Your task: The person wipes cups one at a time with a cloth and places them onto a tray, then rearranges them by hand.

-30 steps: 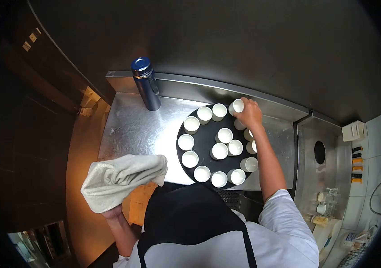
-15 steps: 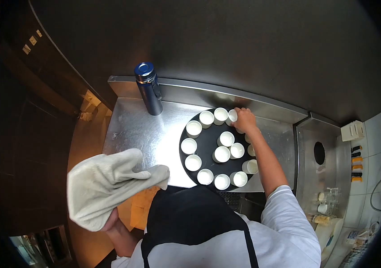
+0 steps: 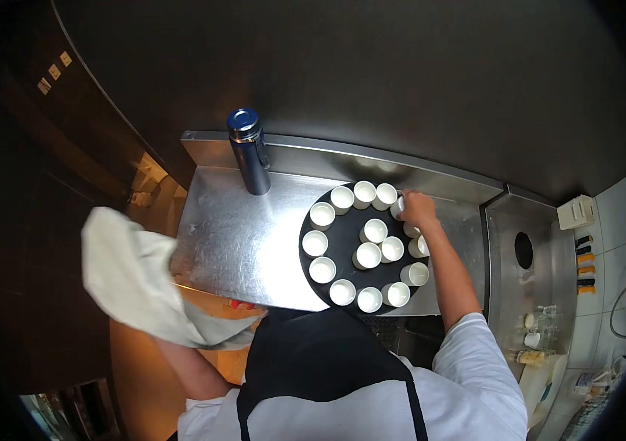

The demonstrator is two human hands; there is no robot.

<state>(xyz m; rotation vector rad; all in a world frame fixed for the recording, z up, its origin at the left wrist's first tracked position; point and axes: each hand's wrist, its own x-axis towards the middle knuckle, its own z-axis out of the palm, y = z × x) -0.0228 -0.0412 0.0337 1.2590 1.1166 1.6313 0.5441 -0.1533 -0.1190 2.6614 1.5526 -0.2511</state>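
Observation:
A round black tray (image 3: 342,246) lies on the steel counter with several white cups around its rim and three grouped near its middle. My right hand (image 3: 418,209) is at the tray's back right edge, its fingers closed on a white cup (image 3: 398,208) in the outer ring. A pale grey cloth (image 3: 133,275) hangs at the left, off the counter's edge, over my left forearm's end. The cloth hides my left hand, so its fingers do not show.
A dark blue flask (image 3: 250,154) stands at the counter's back left, by the raised steel edge (image 3: 342,158). At the right are a steel surface with a round dark hole (image 3: 524,251), orange- and black-handled tools (image 3: 585,268) and glassware (image 3: 546,323).
The cloth has swung left and up, away from the counter, with my left arm. My right hand has shifted right along the ring of cups to another cup.

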